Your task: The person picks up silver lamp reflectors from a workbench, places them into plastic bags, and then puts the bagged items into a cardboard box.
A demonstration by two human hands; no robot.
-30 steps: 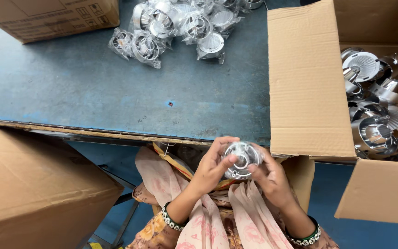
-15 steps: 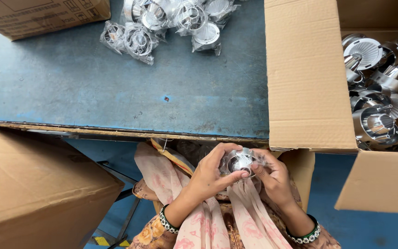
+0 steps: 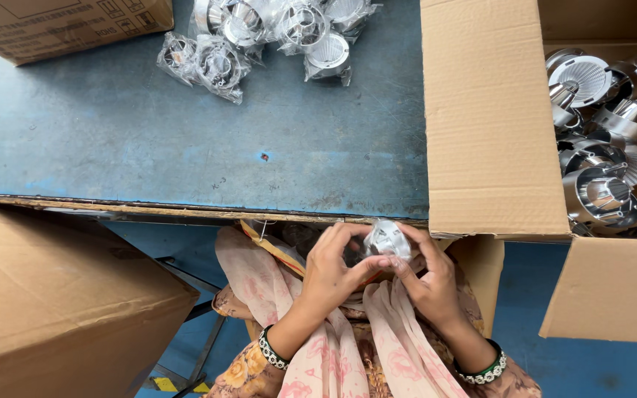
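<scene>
Two hands, left (image 3: 333, 269) and right (image 3: 429, 284), grip one shiny round metal reflector (image 3: 387, 239).

Even, bright light is seen throughout; glare is thrown off the metal parts (image 3: 602, 195) inside the box (image 3: 495, 118).

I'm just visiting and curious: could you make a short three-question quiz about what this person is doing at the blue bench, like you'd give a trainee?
1. True or false: both hands, left hand and right hand, hold one small shiny silver metal part.
2. Where do the loose unwrapped silver metal parts lie?
A. in the open brown cardboard box
B. on the floor
C. in a bucket
3. Fill in: the silver parts at the far edge of the worn blue tabletop are wrapped in clear plastic ____.

Key: 1 true; 2 A; 3 bags.
</scene>
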